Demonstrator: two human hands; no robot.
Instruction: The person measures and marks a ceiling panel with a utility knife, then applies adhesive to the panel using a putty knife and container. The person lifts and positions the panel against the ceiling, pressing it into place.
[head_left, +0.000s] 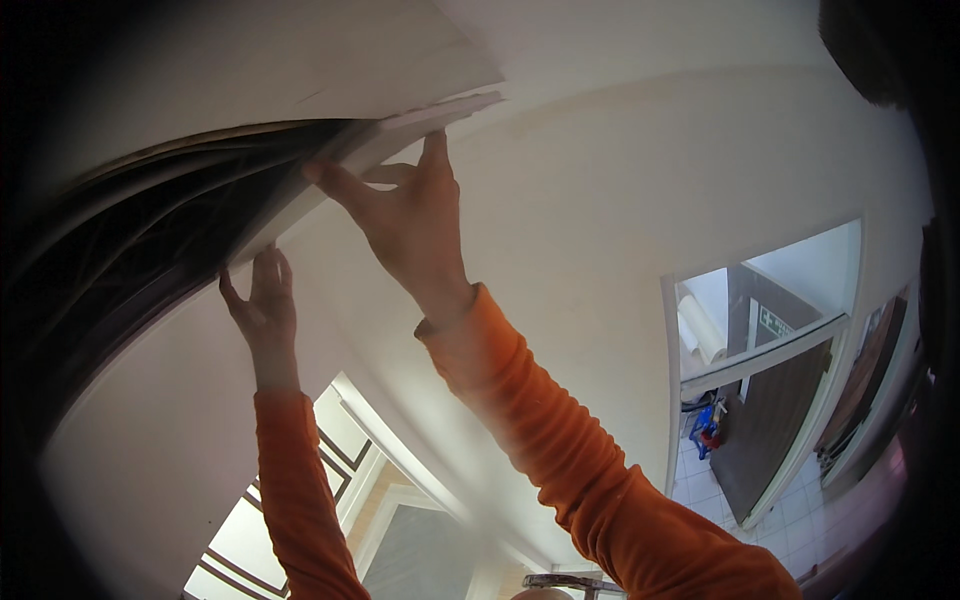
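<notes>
Overhead, a long white panel slants across a dark opening in the ceiling. My right hand reaches up and grips the panel's edge, thumb and fingers set apart along it. Lower and further left, my left hand holds the other end of the same panel between thumb and fingertips. Both arms are raised in orange sleeves. The panel's upper face and whatever lies behind it are hidden.
Long curved strands, perhaps cables or pipes, run inside the dark opening. A white wall stands ahead. At the right is a doorway with a dark door ajar and a blue and red object beyond. Bright panes show below left.
</notes>
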